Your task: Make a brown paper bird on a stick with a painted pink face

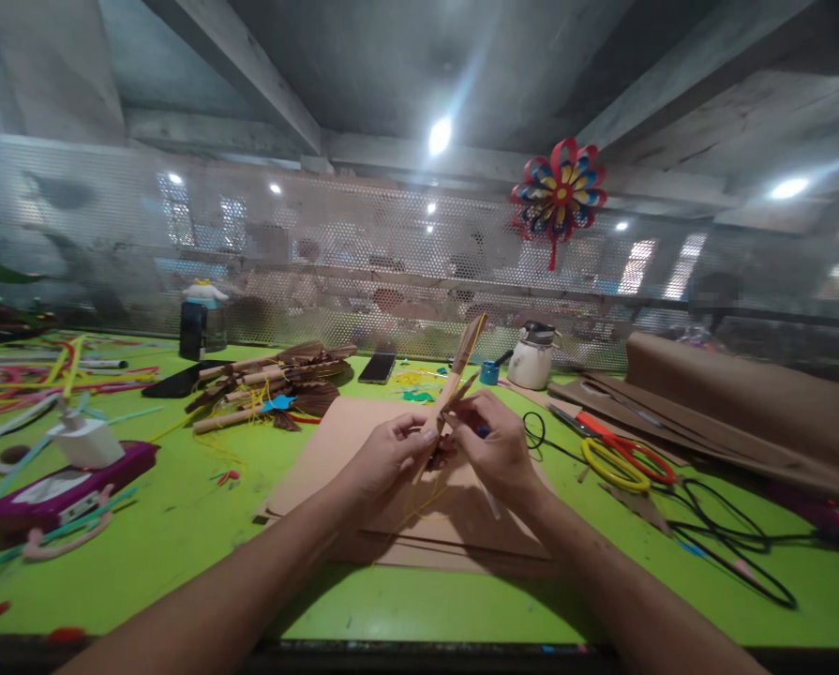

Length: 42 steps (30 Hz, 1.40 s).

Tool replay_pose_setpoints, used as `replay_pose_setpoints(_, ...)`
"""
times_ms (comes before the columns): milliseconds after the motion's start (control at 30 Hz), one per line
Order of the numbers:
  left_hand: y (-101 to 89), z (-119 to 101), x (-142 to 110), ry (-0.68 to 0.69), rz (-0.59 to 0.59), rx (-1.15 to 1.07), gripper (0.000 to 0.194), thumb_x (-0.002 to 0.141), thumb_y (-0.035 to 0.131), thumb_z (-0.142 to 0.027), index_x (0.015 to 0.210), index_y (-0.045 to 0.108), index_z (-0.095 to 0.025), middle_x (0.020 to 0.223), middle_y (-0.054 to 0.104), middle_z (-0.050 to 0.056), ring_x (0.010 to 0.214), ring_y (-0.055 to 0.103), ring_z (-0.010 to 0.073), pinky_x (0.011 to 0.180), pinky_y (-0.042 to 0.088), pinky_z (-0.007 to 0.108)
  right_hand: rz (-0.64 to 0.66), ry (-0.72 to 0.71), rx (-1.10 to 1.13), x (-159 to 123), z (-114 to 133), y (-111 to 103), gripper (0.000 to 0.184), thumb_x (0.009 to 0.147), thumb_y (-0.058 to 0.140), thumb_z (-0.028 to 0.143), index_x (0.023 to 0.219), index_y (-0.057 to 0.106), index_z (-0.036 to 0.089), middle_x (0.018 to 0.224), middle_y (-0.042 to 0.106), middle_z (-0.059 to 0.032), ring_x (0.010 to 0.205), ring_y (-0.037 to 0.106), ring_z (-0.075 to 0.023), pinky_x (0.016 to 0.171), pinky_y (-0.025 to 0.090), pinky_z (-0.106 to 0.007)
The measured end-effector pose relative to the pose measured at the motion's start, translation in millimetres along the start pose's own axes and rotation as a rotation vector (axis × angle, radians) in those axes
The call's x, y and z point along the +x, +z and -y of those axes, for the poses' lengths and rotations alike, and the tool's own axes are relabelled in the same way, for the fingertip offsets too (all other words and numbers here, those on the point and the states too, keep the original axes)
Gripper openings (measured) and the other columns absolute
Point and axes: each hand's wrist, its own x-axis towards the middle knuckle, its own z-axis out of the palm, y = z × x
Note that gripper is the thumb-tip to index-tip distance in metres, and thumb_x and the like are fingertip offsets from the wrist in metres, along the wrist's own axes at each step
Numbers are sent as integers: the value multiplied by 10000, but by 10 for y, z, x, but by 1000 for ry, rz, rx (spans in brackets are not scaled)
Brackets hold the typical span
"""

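1. The left hand (395,452) is grasping the folded paper (469,352), its thumb pressing against it.
2. The right hand (493,439) is pinching the same paper; its exact fingertip contact is partly hidden.
3. The folded paper is standing tilted between both hands, above the sheets (331,455); yellow string (425,509) is hanging below it.
4. The sheets are lying stacked at the middle of the bench (201,572), close to its near edge.
5. Scissors (614,465) with yellow and red handles are lying right of the sheets, a black cable (721,534) looping nearer the near edge.
6. Toward the far edge, a bundle (261,377), a phone (378,367), a blue pot (489,373) and a white jug (530,363) are resting, left to right.
7. A purple power strip (67,492) is lying toward the left edge, brown paper (735,403) toward the right.
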Motion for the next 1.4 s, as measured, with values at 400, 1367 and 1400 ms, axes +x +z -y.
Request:
replay_pose_setpoints(400,3,-5,-10,20,31,26,224,797,650,-263,982,634,-139,867,635,75,821,588,169,791,439,312,5,310,147,-48,27,85,234,758,631,349,633,525,182,569,584,-9,522,552,-145,498,441,-264)
replay_pose_setpoints(1367,-41,57,-13,-3,49,118,295,824,619,-295,1051,591,-110,939,647,128,844,602,192,822,424,353,116,710,574,53,-25,27,430,471,811,402,486,444,179,435,475,60,434,434,-92,464,314,-240)
replay_pose_setpoints(1400,-42,59,-14,-4,43,121,296,824,619,-295,1050,590,-108,934,648,129,842,602,193,812,425,347,118,713,576,56,-19,24,431,469,811,401,483,443,178,436,477,60,433,431,-90,465,310,-240)
